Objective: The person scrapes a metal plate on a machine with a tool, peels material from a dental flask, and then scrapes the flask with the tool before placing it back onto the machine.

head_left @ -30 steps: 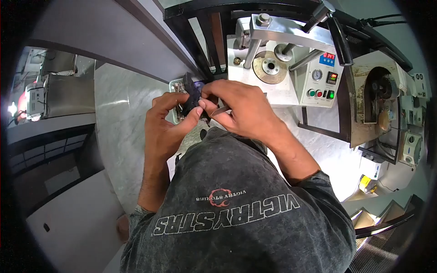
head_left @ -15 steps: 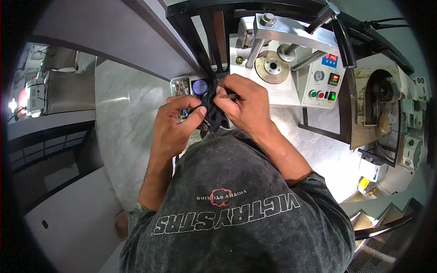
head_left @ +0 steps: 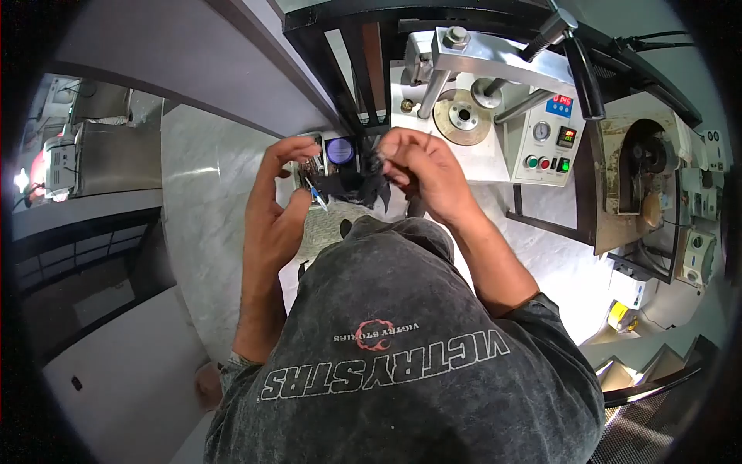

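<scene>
My right hand (head_left: pixel 427 172) pinches a crumpled black cloth (head_left: pixel 372 182) close in front of my body, and the cloth hangs down to the left of the fingers. My left hand (head_left: pixel 277 205) is off the cloth, thumb and fingers spread wide apart. Between thumb and cloth shows a slim blue-and-white tool (head_left: pixel 318 196), pointed at its lower end. Just past my left fingertips sits a tray of small metal pieces (head_left: pixel 314 160), partly covered by that hand. Beside it is a round purple lid (head_left: pixel 340 151).
A white press (head_left: pixel 485 158) with a round metal disc (head_left: pixel 464 117), thick posts and a black-handled lever (head_left: pixel 583 77) stands beyond my right hand. Its control panel (head_left: pixel 545 139) has lit displays and buttons. Further right is an open-fronted machine (head_left: pixel 645 158). A grey beam (head_left: pixel 247 66) runs along the left.
My left hand has let go of the black cloth, moved left and opened. The right hand keeps its pinch, shifting slightly.
</scene>
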